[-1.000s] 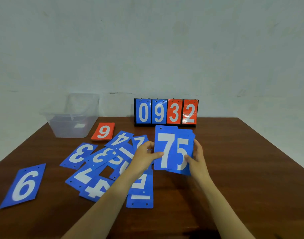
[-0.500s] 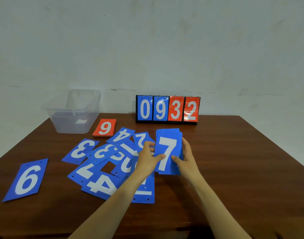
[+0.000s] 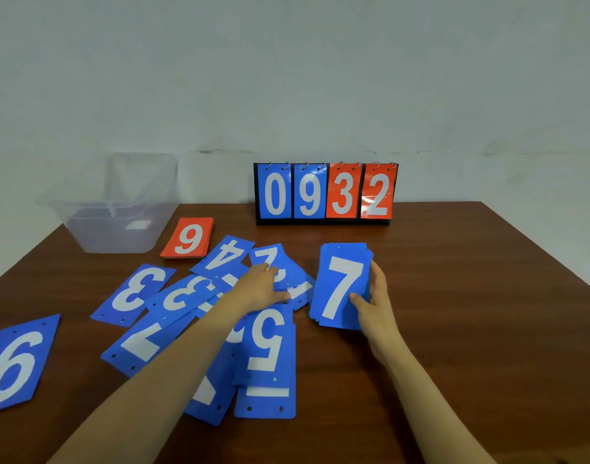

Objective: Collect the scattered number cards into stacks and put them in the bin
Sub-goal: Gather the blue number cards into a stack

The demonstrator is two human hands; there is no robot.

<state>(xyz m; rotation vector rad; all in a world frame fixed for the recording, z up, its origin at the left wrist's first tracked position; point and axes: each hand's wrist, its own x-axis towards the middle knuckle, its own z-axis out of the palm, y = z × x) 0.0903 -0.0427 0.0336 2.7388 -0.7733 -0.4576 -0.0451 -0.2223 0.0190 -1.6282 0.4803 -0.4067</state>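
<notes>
My right hand [image 3: 374, 301] holds a squared stack of blue cards [image 3: 342, 284] with a white 7 on top, a little above the table. My left hand [image 3: 260, 288] lies flat on the scattered blue cards, fingers over a card with a 2 [image 3: 273, 259]. Around it lie blue cards with a 4 [image 3: 225, 256], two 3s [image 3: 134, 291], a 5 [image 3: 267, 343] and a 7 [image 3: 141, 343]. A blue 6 [image 3: 14, 366] lies apart at the far left. A red stack topped by a 9 [image 3: 189, 237] sits beside the clear plastic bin [image 3: 96, 242].
A flip scoreboard [image 3: 325, 194] showing 0 9 3 2 stands at the back of the brown wooden table [image 3: 471, 313]. A pale wall rises behind. The table's left edge runs close to the blue 6.
The fanned 7 and 5 cards were squared into one stack, now held by my right hand alone. My left hand let go and moved left onto the scattered cards.
</notes>
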